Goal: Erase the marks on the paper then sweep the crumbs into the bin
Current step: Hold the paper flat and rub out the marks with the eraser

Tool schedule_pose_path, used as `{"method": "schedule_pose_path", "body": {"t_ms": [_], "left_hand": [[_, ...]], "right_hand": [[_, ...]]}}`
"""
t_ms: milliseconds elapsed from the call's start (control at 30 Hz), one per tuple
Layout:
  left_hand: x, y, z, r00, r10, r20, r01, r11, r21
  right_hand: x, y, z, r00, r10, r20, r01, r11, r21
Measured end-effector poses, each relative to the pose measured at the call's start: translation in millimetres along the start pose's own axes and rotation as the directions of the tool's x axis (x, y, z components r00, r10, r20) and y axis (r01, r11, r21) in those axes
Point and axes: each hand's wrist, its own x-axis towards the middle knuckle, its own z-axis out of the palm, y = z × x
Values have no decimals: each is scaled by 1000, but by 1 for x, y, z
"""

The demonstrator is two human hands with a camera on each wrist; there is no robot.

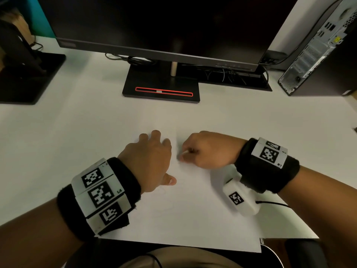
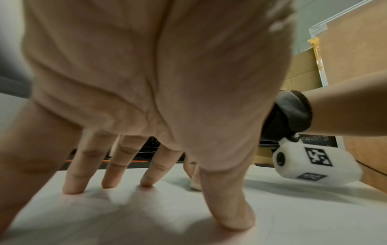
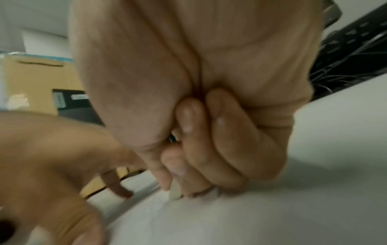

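Observation:
A white sheet of paper [image 1: 193, 209] lies on the desk in front of me, with faint pencil marks [image 1: 166, 202] near its middle. My left hand [image 1: 152, 151] presses flat on the sheet, its spread fingertips [image 2: 73, 187] down on it. My right hand [image 1: 185, 153] is curled beside it, pinching a small white eraser [image 3: 175, 190] whose end touches the paper [image 3: 251, 215]. In the head view only a sliver of the eraser [image 1: 184, 153] shows between the fingers. The left wrist view has the eraser [image 2: 195, 182] mostly hidden behind the left index finger.
A black monitor [image 1: 164, 26] on a stand [image 1: 161, 89] rises just beyond the paper. A second black stand [image 1: 25, 74] sits at far left, a computer tower [image 1: 318, 51] at far right. Cables [image 1: 228, 74] run behind the monitor. The desk edge [image 1: 173, 246] lies close below the sheet.

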Motion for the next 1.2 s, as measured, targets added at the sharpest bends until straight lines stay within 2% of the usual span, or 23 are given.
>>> {"method": "schedule_pose_path", "body": {"t_ms": [133, 267, 400, 533, 667, 800, 933, 1067, 1200], "left_hand": [[-2, 1, 3, 1000, 5, -29, -3, 999, 52], [-1, -2, 3, 999, 7, -44, -5, 998, 57], [0, -2, 5, 998, 3, -57, 0, 999, 54], [-1, -3, 6, 999, -2, -43, 4, 999, 49], [-2, -3, 5, 999, -2, -43, 5, 999, 48], [-3, -2, 2, 1000, -10, -26, 11, 999, 51], [-6, -1, 0, 1000, 8, -14, -7, 998, 70], [-6, -2, 1, 1000, 4, -17, -3, 998, 60], [-7, -3, 1, 999, 10, -37, -7, 998, 69]], "right_hand": [[3, 12, -11, 990, 97, -102, -96, 995, 10], [0, -2, 0, 1000, 20, 4, -20, 1000, 17], [6, 9, -8, 992, 83, -100, -81, 996, 22], [3, -2, 1, 1000, 4, -6, -4, 1000, 14], [7, 7, -9, 993, 67, -93, -66, 998, 15], [6, -7, 1, 1000, -14, -8, 14, 1000, -6], [10, 2, -10, 995, 58, -83, -57, 998, 11], [10, -12, 0, 999, -38, -7, 38, 999, -13], [14, -2, -10, 996, 46, -82, -45, 999, 7]]}}
